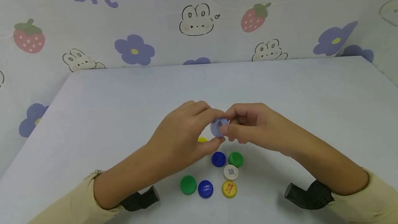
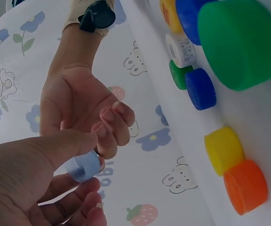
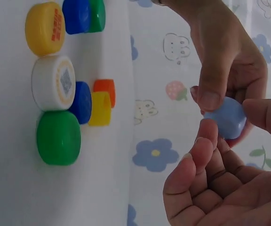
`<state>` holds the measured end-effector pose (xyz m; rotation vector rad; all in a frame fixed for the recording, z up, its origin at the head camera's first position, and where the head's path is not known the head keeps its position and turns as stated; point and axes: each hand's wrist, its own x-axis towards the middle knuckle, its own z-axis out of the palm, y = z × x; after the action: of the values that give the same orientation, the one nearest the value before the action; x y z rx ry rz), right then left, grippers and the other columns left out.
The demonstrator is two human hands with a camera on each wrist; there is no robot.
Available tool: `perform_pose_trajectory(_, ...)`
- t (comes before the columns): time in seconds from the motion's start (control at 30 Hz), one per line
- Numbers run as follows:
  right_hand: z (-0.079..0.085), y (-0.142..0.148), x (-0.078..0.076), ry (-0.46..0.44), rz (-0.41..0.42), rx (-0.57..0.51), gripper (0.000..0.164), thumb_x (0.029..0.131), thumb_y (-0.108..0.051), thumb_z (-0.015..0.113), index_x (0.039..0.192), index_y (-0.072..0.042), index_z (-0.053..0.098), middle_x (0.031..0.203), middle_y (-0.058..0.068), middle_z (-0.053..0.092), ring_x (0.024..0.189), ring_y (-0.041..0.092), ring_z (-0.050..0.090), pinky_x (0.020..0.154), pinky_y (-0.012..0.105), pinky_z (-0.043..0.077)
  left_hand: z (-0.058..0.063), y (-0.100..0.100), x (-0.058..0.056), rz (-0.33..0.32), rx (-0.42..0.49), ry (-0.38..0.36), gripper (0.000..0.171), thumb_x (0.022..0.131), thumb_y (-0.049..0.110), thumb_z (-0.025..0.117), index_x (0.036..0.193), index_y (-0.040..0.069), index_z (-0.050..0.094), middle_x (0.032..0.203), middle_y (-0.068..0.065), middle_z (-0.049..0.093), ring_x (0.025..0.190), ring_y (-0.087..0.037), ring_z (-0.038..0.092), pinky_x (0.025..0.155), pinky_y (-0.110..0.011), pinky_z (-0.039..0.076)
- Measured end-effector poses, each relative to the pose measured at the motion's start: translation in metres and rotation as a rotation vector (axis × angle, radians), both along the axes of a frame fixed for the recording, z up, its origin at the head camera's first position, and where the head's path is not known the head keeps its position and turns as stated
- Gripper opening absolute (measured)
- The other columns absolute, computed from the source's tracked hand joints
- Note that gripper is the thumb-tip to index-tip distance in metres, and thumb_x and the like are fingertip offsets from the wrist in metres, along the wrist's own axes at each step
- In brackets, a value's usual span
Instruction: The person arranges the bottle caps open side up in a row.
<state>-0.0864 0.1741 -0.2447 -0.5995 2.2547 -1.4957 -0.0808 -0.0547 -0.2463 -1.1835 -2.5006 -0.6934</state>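
Observation:
A light blue bottle cap (image 1: 214, 127) is held up above the table between both hands, its hollow side facing the head camera. My left hand (image 1: 181, 134) pinches the cap's rim between thumb and forefinger. From the other side my right hand (image 1: 262, 125) pinches it too, thumb over the hollow side and forefinger behind. The right wrist view shows the cap's smooth closed face (image 3: 227, 117) between the fingertips. Right below the left thumb, a yellow cap (image 1: 202, 140) is mostly covered; the left wrist view shows an orange cap (image 2: 246, 187) touching it, hidden in the head view.
On the white table (image 1: 124, 106), nearer the body, lie two blue caps (image 1: 218, 159), two green caps (image 1: 188, 185), a white cap (image 1: 231, 172) with a printed code and a yellow cap (image 1: 229, 189) with red print. A patterned cloth (image 1: 161, 20) hangs behind.

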Motion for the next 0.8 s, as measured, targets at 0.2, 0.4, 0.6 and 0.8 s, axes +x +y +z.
perform_pose_trajectory(0.2, -0.001, 0.007, -0.01, -0.075, -0.035, -0.035, 0.027, 0.098, -0.018, 0.061, 0.118, -0.001, 0.065, 0.094, 0.014, 0.07, 0.079, 0.029, 0.062, 0.077, 0.038, 0.051, -0.003, 0.0, -0.009, 0.013, 0.036, -0.074, 0.04, 0.084, 0.022, 0.086, 0.119, 0.011, 0.07, 0.101, 0.002, 0.069, 0.094, -0.013, 0.061, 0.08, -0.022, 0.051)
perform_pose_trajectory(0.4, -0.007, 0.009, -0.016, -0.095, -0.002, -0.012, 0.028, 0.1, -0.015, 0.062, 0.124, 0.0, 0.058, 0.097, 0.012, 0.075, 0.075, 0.029, 0.064, 0.065, 0.03, 0.049, -0.008, 0.002, -0.017, 0.038, -0.013, -0.229, 0.036, 0.087, 0.025, 0.084, 0.117, 0.011, 0.071, 0.099, 0.003, 0.069, 0.092, -0.014, 0.061, 0.076, -0.024, 0.051)
perform_pose_trajectory(0.6, -0.017, 0.006, -0.014, 0.026, 0.08, 0.138, 0.024, 0.095, -0.008, 0.071, 0.116, -0.003, 0.061, 0.094, 0.006, 0.075, 0.079, 0.026, 0.067, 0.069, 0.03, 0.053, -0.017, 0.005, -0.023, 0.026, -0.113, -0.372, 0.031, 0.086, 0.026, 0.084, 0.111, 0.012, 0.073, 0.095, 0.003, 0.069, 0.091, -0.015, 0.06, 0.077, -0.027, 0.05)
perform_pose_trajectory(0.8, -0.028, -0.002, -0.012, 0.204, 0.055, 0.302, 0.026, 0.089, -0.015, 0.08, 0.11, -0.009, 0.067, 0.082, -0.006, 0.067, 0.072, 0.017, 0.058, 0.063, 0.029, 0.048, -0.024, 0.007, -0.027, 0.03, -0.208, -0.33, 0.03, 0.085, 0.03, 0.085, 0.108, 0.013, 0.076, 0.096, 0.002, 0.067, 0.092, -0.016, 0.057, 0.08, -0.027, 0.049)
